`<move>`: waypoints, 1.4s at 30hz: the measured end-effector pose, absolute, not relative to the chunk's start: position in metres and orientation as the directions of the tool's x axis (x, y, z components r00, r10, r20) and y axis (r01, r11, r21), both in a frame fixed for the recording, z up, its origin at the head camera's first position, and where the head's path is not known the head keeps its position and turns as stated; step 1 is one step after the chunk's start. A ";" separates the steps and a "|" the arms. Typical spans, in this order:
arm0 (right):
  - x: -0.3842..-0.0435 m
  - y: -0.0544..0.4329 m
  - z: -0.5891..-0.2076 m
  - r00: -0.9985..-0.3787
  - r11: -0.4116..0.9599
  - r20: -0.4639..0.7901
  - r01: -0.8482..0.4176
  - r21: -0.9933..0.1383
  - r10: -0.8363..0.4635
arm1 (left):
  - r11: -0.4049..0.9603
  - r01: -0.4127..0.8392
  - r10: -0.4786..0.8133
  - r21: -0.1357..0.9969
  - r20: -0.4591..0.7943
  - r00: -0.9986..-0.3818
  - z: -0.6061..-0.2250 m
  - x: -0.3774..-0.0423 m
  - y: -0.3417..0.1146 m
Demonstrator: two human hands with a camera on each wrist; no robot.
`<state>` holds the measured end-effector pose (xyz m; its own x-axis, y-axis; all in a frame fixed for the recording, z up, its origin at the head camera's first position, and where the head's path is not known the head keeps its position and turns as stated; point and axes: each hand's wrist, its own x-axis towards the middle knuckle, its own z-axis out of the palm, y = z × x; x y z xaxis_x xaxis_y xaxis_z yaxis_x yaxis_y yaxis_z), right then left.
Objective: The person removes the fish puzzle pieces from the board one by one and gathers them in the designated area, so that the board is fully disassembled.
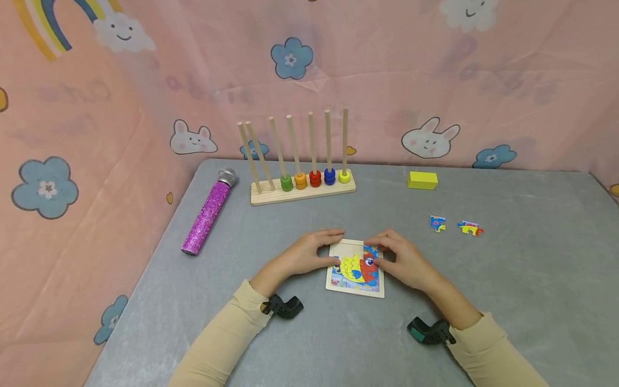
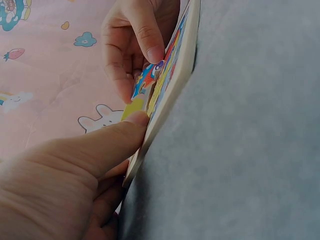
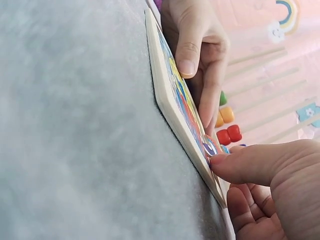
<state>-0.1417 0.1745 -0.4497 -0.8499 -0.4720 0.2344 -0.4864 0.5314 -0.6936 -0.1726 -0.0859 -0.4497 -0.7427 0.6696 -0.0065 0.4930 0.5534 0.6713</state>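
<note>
A wooden-framed jigsaw puzzle (image 1: pixel 355 293) with a yellow and red fish picture lies on the grey table; bare wood shows at its upper left. My left hand (image 1: pixel 309 251) grips the frame's left side, thumb over the border and fingers along the outer edge. At the upper right corner my right hand (image 1: pixel 403 260) pinches a blue and red puzzle piece (image 2: pixel 145 80), seen tilted up in the left wrist view. Its thumb lies near the fish's eye. Two loose puzzle pieces, one mostly blue (image 1: pixel 437 223) and one yellow and red (image 1: pixel 470 228), lie farther right.
Behind the puzzle stands a wooden peg rack (image 1: pixel 271 199) with coloured beads on several pegs. A glittery purple microphone (image 1: pixel 208 217) lies at left. Toward the back right sits a yellow block (image 1: pixel 422 180). A pink printed cloth (image 1: pixel 338 80) hangs along the table's back and left edges.
</note>
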 end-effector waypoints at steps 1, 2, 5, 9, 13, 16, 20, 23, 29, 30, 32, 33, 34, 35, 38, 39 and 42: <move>-0.142 0.174 -0.450 -0.849 0.533 0.236 -0.488 -0.691 -0.472 | 0.554 0.493 0.669 0.671 -0.006 -0.743 -0.450 -0.173 -0.086; -0.142 0.174 -0.450 -0.850 0.533 0.236 -0.487 -0.692 -0.470 | 0.554 0.493 0.669 0.671 -0.007 -0.743 -0.450 -0.173 -0.086; -0.142 0.175 -0.449 -0.852 0.536 0.234 -0.484 -0.691 -0.467 | 0.557 0.492 0.668 0.669 -0.010 -0.744 -0.449 -0.173 -0.087; -0.144 0.177 -0.449 -0.857 0.535 0.229 -0.475 -0.699 -0.461 | 0.561 0.489 0.667 0.667 -0.015 -0.745 -0.449 -0.172 -0.087; -0.147 0.182 -0.446 -0.866 0.532 0.220 -0.457 -0.712 -0.449 | 0.566 0.490 0.666 0.663 -0.017 -0.746 -0.449 -0.172 -0.086; -0.149 0.188 -0.443 -0.871 0.531 0.221 -0.449 -0.718 -0.438 | 0.569 0.489 0.666 0.661 -0.020 -0.746 -0.449 -0.172 -0.085; -0.152 0.201 -0.437 -0.878 0.530 0.225 -0.441 -0.724 -0.423 | 0.568 0.487 0.664 0.663 -0.021 -0.747 -0.448 -0.172 -0.085; -0.153 0.215 -0.432 -0.885 0.540 0.228 -0.434 -0.721 -0.406 | 0.570 0.487 0.664 0.662 -0.022 -0.748 -0.449 -0.172 -0.085; -0.153 0.251 -0.425 -0.884 0.591 0.282 -0.460 -0.663 -0.372 | 0.568 0.481 0.663 0.668 -0.024 -0.749 -0.449 -0.172 -0.086; -0.153 0.258 -0.424 -0.882 0.596 0.291 -0.467 -0.653 -0.371 | 0.567 0.482 0.663 0.668 -0.023 -0.748 -0.449 -0.172 -0.086; -0.153 0.271 -0.424 -0.879 0.606 0.303 -0.473 -0.639 -0.367 | 0.567 0.483 0.664 0.667 -0.023 -0.748 -0.450 -0.172 -0.086; -0.153 0.278 -0.425 -0.882 0.611 0.302 -0.469 -0.637 -0.362 | 0.568 0.484 0.664 0.666 -0.023 -0.748 -0.450 -0.172 -0.086; -0.154 0.285 -0.425 -0.886 0.617 0.300 -0.463 -0.636 -0.355 | 0.569 0.483 0.663 0.666 -0.024 -0.748 -0.450 -0.172 -0.086; -0.154 0.291 -0.426 -0.892 0.623 0.292 -0.450 -0.639 -0.345 | 0.569 0.483 0.663 0.665 -0.024 -0.748 -0.450 -0.172 -0.086; -0.154 0.311 -0.428 -0.910 0.641 0.274 -0.415 -0.646 -0.312 | 0.572 0.482 0.662 0.664 -0.027 -0.749 -0.449 -0.172 -0.086; -0.154 0.317 -0.430 -0.916 0.646 0.268 -0.401 -0.649 -0.299 | 0.573 0.481 0.662 0.664 -0.028 -0.749 -0.449 -0.172 -0.086; -0.153 0.334 -0.433 -0.932 0.660 0.256 -0.364 -0.657 -0.258 | 0.573 0.481 0.663 0.663 -0.031 -0.748 -0.448 -0.171 -0.086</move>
<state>-0.1530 0.3341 -0.4327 -0.9315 -0.2579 0.2565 -0.3637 0.6604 -0.6570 -0.1714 -0.0860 -0.4476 -0.7480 0.6630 -0.0312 0.4806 0.5734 0.6635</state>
